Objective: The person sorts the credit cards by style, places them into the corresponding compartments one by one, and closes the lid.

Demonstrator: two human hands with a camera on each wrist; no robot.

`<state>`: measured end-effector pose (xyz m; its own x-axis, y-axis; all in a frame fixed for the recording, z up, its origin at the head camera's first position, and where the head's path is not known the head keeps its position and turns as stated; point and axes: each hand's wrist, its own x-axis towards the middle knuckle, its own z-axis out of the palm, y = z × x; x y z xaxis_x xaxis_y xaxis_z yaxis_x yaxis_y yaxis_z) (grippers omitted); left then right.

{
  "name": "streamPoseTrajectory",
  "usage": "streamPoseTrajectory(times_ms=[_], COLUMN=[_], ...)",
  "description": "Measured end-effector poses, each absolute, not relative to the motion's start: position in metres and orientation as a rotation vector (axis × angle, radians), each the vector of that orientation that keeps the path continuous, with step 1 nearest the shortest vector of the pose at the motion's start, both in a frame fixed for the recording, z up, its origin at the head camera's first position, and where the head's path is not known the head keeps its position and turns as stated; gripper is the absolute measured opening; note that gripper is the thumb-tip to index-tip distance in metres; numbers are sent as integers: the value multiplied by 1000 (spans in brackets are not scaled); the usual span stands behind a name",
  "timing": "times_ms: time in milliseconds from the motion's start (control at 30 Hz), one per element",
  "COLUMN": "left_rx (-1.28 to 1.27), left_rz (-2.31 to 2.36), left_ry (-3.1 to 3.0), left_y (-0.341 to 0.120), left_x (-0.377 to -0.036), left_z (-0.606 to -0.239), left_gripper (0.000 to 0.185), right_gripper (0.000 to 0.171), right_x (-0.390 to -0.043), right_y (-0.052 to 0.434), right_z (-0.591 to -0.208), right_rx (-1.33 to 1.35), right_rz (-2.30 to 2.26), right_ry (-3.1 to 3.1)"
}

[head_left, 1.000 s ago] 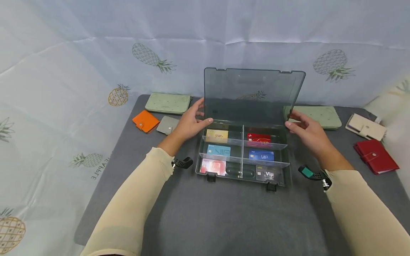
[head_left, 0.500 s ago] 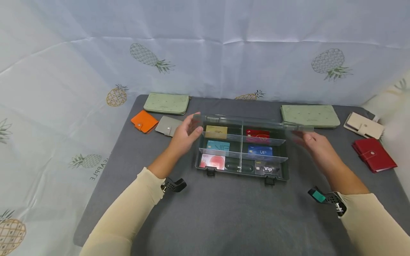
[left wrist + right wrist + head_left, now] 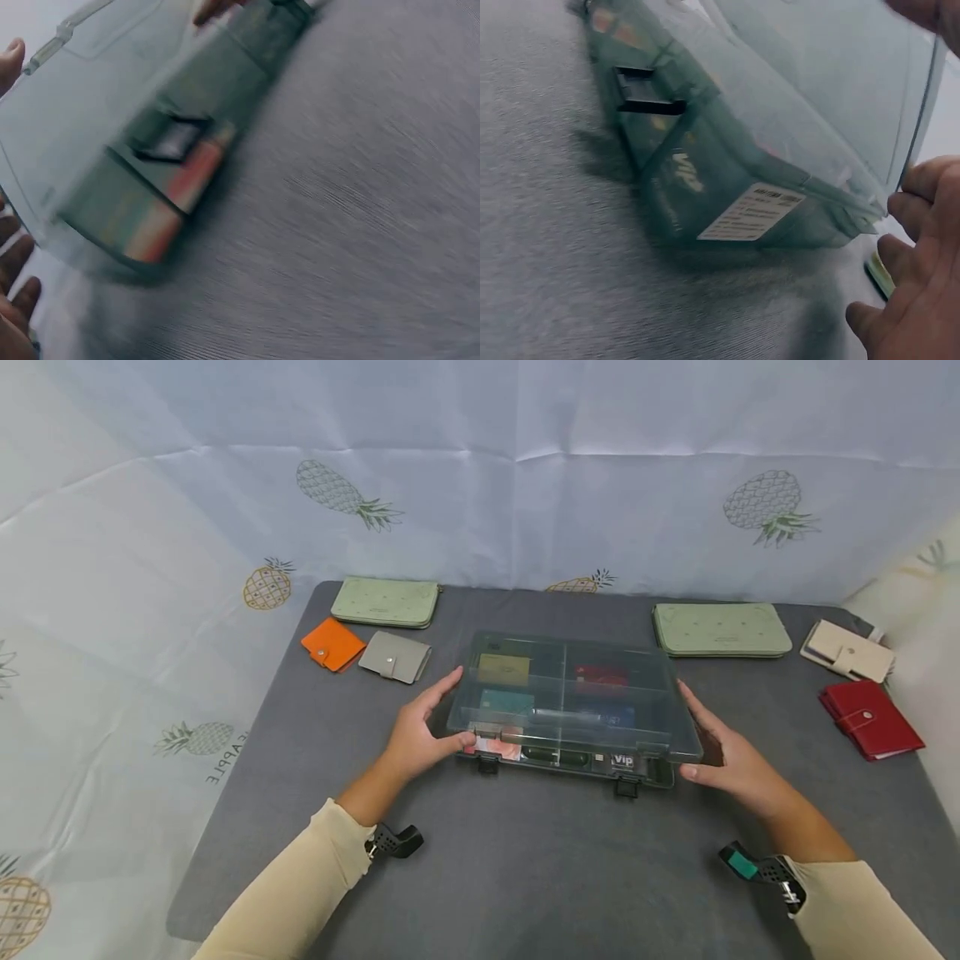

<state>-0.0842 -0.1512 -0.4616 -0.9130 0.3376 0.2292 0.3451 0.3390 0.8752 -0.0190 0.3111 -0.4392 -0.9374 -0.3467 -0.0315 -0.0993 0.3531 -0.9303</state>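
Observation:
A transparent grey compartment box [image 3: 573, 766] lies on the table, its hinged lid [image 3: 678, 727] tilted a little above the base. Through the lid show several cards, among them a gold card [image 3: 504, 668], a pink card [image 3: 497, 747] and a dark Vip card [image 3: 622, 760]. My left hand [image 3: 416, 739] spans the lid's left side, thumb at the front corner and fingers spread. On the opposite side, my right hand [image 3: 735, 768] has its thumb by the front corner and its fingers along the edge. Two black latches, one a left latch [image 3: 488, 765], hang unfastened in front.
Behind the left hand lie a green wallet [image 3: 385, 602], an orange card holder [image 3: 333, 644] and a grey card holder [image 3: 395, 657]. On the right are another green wallet [image 3: 722, 629], a cream wallet [image 3: 847, 650] and a red wallet [image 3: 872, 718]. A pineapple-print curtain [image 3: 480, 518] hangs behind.
The lid has swung down from upright toward me and now covers most of the base. Both hands have come forward with it along the box's sides.

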Motion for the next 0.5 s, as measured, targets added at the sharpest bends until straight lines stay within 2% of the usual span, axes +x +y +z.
streamPoseTrajectory(times_ms=[233, 500], left_rx=[-694, -658], left_rz=[-1664, -1528], left_ry=[-2516, -2671], left_y=[-153, -149], left_x=[-80, -84], left_z=[-484, -487], left_gripper=[106, 106], right_gripper=[120, 119], right_x=[-11, -21], right_y=[307, 311], right_z=[-448, -457], right_rx=[-366, -389], right_rz=[-1427, -1331], right_ry=[2558, 2647])
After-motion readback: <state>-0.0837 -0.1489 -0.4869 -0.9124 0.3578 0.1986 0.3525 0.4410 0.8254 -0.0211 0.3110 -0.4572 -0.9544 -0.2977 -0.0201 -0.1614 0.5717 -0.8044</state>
